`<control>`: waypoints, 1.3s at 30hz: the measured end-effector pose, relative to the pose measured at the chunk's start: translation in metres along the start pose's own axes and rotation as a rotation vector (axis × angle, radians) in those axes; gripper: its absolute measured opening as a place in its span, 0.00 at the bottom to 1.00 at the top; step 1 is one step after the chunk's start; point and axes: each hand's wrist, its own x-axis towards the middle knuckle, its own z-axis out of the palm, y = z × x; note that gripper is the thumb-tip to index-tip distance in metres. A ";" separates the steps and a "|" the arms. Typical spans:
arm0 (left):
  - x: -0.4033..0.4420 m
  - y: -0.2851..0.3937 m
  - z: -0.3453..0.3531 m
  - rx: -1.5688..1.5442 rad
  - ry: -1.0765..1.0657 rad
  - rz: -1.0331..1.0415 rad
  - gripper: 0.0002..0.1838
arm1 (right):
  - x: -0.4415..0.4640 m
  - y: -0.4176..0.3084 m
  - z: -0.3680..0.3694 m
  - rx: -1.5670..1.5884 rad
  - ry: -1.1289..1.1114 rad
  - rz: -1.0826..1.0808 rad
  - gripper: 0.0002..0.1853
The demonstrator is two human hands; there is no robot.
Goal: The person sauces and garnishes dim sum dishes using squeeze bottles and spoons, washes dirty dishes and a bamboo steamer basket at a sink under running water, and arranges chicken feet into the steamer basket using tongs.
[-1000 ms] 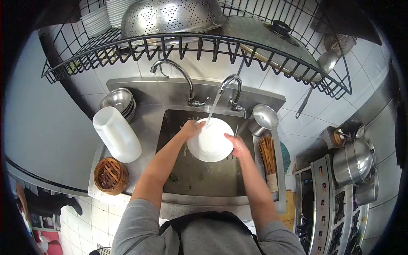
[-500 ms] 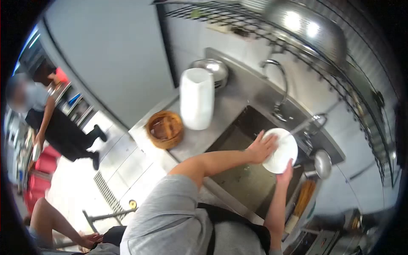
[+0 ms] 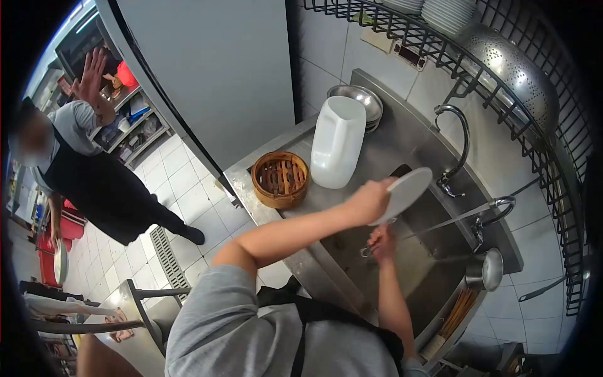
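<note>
My left hand grips a white plate by its near edge and holds it tilted, almost edge-on, above the sink. Just below the plate is my right hand, its fingers curled closed. Something small and shiny shows beside those fingers, but I cannot make out what it is. Cloudy water lies in the sink under both hands.
On the counter stand a bamboo steamer, a white plastic jug and metal bowls. Two taps rise behind the sink. A wire rack holds a colander and stacked plates. A co-worker stands left.
My left hand has gone from lying flat on the plate to gripping its edge, and the plate has tipped up. My right hand has let go and dropped below it. The co-worker has raised a hand.
</note>
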 end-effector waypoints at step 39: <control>-0.113 -0.213 -0.165 0.694 0.300 -0.694 0.28 | -0.077 -0.153 -0.028 0.035 0.772 -0.300 0.20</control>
